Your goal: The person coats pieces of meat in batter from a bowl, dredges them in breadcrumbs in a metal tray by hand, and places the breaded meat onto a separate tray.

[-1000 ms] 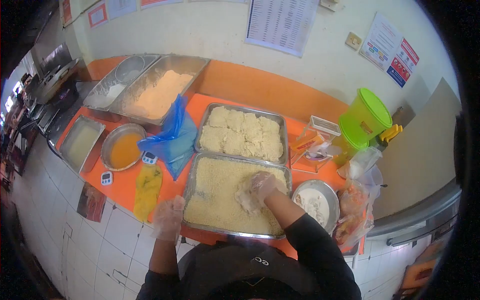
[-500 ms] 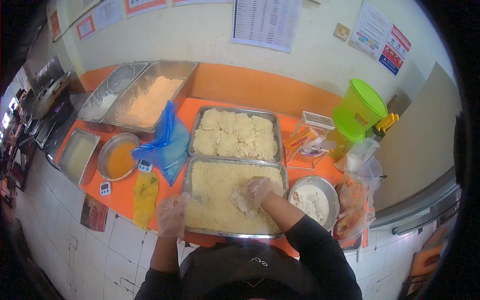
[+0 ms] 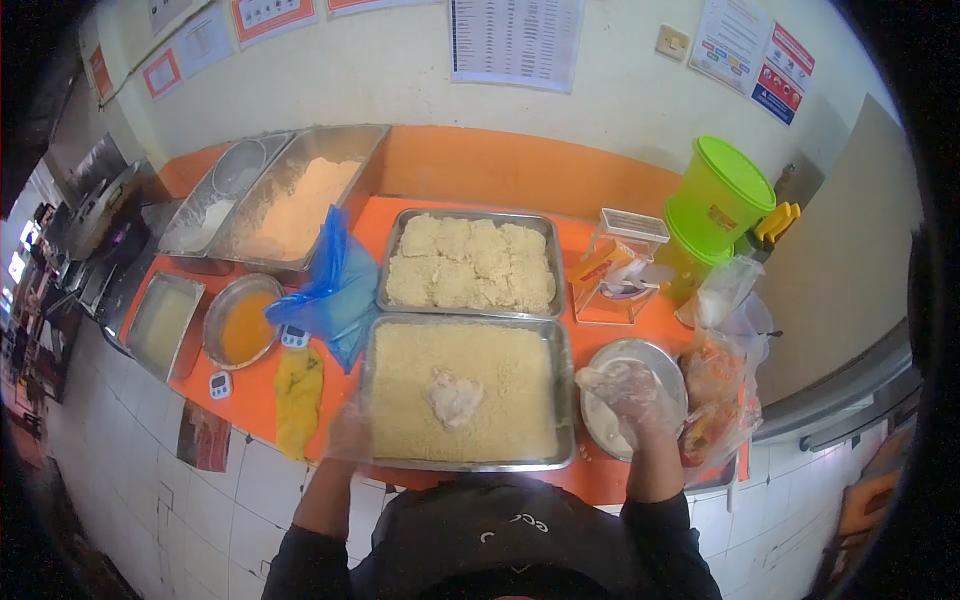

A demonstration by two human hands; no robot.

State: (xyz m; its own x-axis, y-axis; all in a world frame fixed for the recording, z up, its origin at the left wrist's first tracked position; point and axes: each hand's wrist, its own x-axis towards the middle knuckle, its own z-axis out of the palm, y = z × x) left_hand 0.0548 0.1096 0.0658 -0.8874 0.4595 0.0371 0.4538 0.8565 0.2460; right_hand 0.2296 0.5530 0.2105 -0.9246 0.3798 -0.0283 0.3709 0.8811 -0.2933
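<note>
A pale, wet-looking piece of what appears to be raw meat [image 3: 455, 400] lies on the bread crumbs in the near metal tray [image 3: 470, 465]. My left hand [image 3: 350, 432], in a clear plastic glove, is at this tray's left edge. Blur hides its fingers and whether it grips the rim. Over the metal bowl of white batter [image 3: 603, 425] is my right hand [image 3: 632, 395], gloved too and smeared by motion. I cannot make out whether it holds anything. Behind the crumbs, another tray [image 3: 385, 262] carries several crumb-coated pieces in rows.
Left of the trays are a blue plastic bag [image 3: 335, 290], a bowl of orange liquid [image 3: 245, 325], a yellow cloth [image 3: 298, 400] and deep flour pans [image 3: 300, 215]. On the right stand a wire rack [image 3: 612, 275], stacked green tubs [image 3: 715, 205] and plastic bags of food [image 3: 712, 385].
My right hand has left the crumb tray and moved right to the batter bowl. The meat piece it was touching now lies uncovered on the crumbs. My left hand stays by the tray's left edge.
</note>
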